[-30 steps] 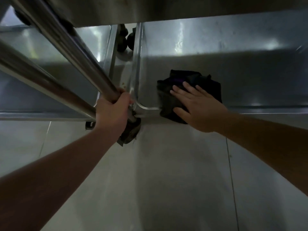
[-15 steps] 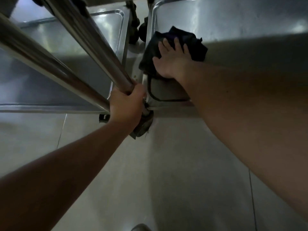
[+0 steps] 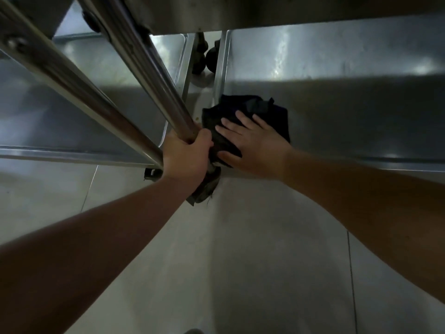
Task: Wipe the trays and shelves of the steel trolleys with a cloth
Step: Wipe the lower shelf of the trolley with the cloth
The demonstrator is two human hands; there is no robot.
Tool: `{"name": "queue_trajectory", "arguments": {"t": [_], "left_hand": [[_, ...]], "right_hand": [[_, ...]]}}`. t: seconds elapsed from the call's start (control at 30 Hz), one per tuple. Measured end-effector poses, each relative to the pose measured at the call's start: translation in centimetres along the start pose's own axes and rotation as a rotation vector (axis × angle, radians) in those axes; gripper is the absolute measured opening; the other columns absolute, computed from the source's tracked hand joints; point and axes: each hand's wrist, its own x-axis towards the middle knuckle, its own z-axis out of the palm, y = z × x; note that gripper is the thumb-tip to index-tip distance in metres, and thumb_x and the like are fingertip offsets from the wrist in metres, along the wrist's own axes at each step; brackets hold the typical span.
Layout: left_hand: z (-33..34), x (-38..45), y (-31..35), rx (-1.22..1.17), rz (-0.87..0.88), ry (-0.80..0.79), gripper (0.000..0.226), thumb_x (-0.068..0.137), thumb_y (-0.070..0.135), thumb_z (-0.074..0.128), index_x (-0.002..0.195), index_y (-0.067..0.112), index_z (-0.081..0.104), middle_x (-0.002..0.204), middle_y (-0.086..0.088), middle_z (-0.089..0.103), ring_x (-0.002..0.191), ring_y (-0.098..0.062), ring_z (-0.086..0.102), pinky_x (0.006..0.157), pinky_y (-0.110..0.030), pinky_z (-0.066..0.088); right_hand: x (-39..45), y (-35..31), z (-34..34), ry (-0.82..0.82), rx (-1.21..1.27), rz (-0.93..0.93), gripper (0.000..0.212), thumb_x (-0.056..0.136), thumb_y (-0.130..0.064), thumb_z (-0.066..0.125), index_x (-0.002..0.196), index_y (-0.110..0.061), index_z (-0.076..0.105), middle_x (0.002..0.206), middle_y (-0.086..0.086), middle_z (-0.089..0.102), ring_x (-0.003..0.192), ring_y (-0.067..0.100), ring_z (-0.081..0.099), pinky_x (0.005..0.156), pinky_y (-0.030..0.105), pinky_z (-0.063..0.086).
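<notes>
A dark cloth (image 3: 269,112) lies bunched on the near left corner of the right trolley's bottom steel shelf (image 3: 349,109). My right hand (image 3: 252,143) presses flat on the cloth, fingers spread and pointing left and away. My left hand (image 3: 186,154) is wrapped around the lower end of the trolley's steel upright post (image 3: 144,68), just left of the cloth. Below that fist hangs a dark rag-like piece (image 3: 204,189); I cannot tell what it is attached to.
A second trolley's bottom shelf (image 3: 72,109) lies to the left, with another steel post (image 3: 60,75) slanting across it. Black castor wheels (image 3: 207,59) show in the gap between the two shelves. An upper shelf's underside (image 3: 265,13) overhangs at the top. Pale tiled floor (image 3: 240,261) lies below.
My right hand has pulled the cloth back from the far left corner of the shelf to the near left corner. My left hand has kept its grip on the post.
</notes>
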Motion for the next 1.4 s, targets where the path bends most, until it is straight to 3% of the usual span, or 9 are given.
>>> {"name": "queue_trajectory", "arguments": {"t": [0.23, 0.37, 0.47, 0.6, 0.8, 0.97, 1.13, 1.27, 1.4], "left_hand": [[-0.4, -0.2, -0.1, 0.165, -0.046, 0.04, 0.027, 0.079, 0.045, 0.065, 0.089, 0.021, 0.069, 0.065, 0.003, 0.07, 0.05, -0.008, 0.065, 0.043, -0.022, 0.048], [-0.6, -1.3, -1.8, 0.351, -0.043, 0.016, 0.025, 0.081, 0.051, 0.076, 0.098, 0.045, 0.06, 0.086, 0.016, 0.071, 0.072, -0.006, 0.069, 0.065, -0.033, 0.058], [-0.2, -3.4, -4.2, 0.498, -0.198, -0.012, 0.04, 0.083, 0.038, 0.081, 0.111, 0.022, 0.058, 0.118, -0.005, 0.057, 0.098, -0.024, 0.061, 0.087, -0.043, 0.055], [2.1, -7.2, -5.6, 0.741, -0.325, -0.242, 0.034, 0.088, 0.035, 0.074, 0.109, 0.02, 0.051, 0.116, -0.002, 0.044, 0.103, -0.027, 0.052, 0.083, -0.036, 0.042], [7.6, -9.0, -1.3, 0.909, 0.336, -0.621, 0.038, 0.09, 0.028, 0.07, 0.124, 0.021, 0.055, 0.12, 0.004, 0.052, 0.108, -0.016, 0.051, 0.093, -0.034, 0.042], [12.1, -9.7, 1.4, 0.959, 0.647, -0.64, 0.047, 0.088, 0.025, 0.065, 0.132, 0.014, 0.057, 0.126, -0.006, 0.056, 0.116, -0.027, 0.051, 0.1, -0.039, 0.041], [16.0, -11.5, 2.1, 1.039, 0.794, -0.697, 0.069, 0.084, 0.036, 0.055, 0.15, 0.015, 0.05, 0.149, -0.008, 0.051, 0.138, -0.028, 0.045, 0.112, -0.045, 0.039], [18.5, -12.3, 1.8, 1.17, 0.874, -0.766, 0.09, 0.088, 0.036, 0.059, 0.167, 0.011, 0.023, 0.175, -0.008, 0.019, 0.162, -0.026, 0.013, 0.129, -0.039, 0.009], [20.9, -13.4, 2.0, 1.218, 0.905, -0.817, 0.092, 0.089, 0.04, 0.047, 0.169, 0.011, 0.012, 0.177, -0.007, 0.005, 0.164, -0.024, 0.003, 0.132, -0.044, 0.011]], "right_hand": [[-4.6, 2.8, 0.4, -0.001, -0.071, -0.128, 0.078, 0.102, -0.059, 0.047, 0.166, -0.037, 0.009, 0.174, -0.013, 0.002, 0.161, 0.018, -0.01, 0.127, 0.039, -0.008], [-6.3, 4.4, 0.2, 0.021, -0.064, -0.138, 0.078, 0.103, -0.05, 0.053, 0.167, -0.035, 0.011, 0.175, -0.011, 0.004, 0.161, 0.02, -0.007, 0.128, 0.04, -0.005], [-7.8, 6.5, 0.3, 0.012, -0.078, -0.122, 0.08, 0.103, -0.049, 0.055, 0.166, -0.036, 0.008, 0.174, -0.012, 0.003, 0.161, 0.018, -0.009, 0.127, 0.039, -0.005], [-10.1, 9.7, 0.5, 0.019, -0.095, -0.115, 0.08, 0.103, -0.053, 0.053, 0.165, -0.04, 0.004, 0.174, -0.014, 0.001, 0.16, 0.016, -0.011, 0.126, 0.037, -0.007], [-14.6, 14.9, 0.6, 0.04, -0.129, -0.078, 0.079, 0.103, -0.056, 0.048, 0.164, -0.042, 0.0, 0.173, -0.015, 0.0, 0.159, 0.013, -0.012, 0.125, 0.037, -0.008], [-19.6, 19.8, -0.1, 0.058, -0.174, -0.041, 0.078, 0.104, -0.058, 0.047, 0.165, -0.041, 0.002, 0.173, -0.014, 0.001, 0.158, 0.013, -0.013, 0.127, 0.039, -0.005], [-23.9, 24.3, -0.8, 0.043, -0.179, -0.003, 0.075, 0.103, -0.062, 0.039, 0.164, -0.044, -0.001, 0.172, -0.016, 0.0, 0.157, 0.012, -0.014, 0.127, 0.04, -0.004], [-27.4, 27.7, -1.2, 0.025, -0.197, 0.02, 0.077, 0.103, -0.062, 0.041, 0.164, -0.045, -0.002, 0.172, -0.017, -0.001, 0.16, 0.015, -0.01, 0.129, 0.043, 0.001], [-31.0, 31.0, -1.9, -0.001, -0.19, 0.079, 0.078, 0.103, -0.063, 0.043, 0.165, -0.044, -0.001, 0.172, -0.017, 0.0, 0.16, 0.015, -0.01, 0.129, 0.044, 0.004]]}}
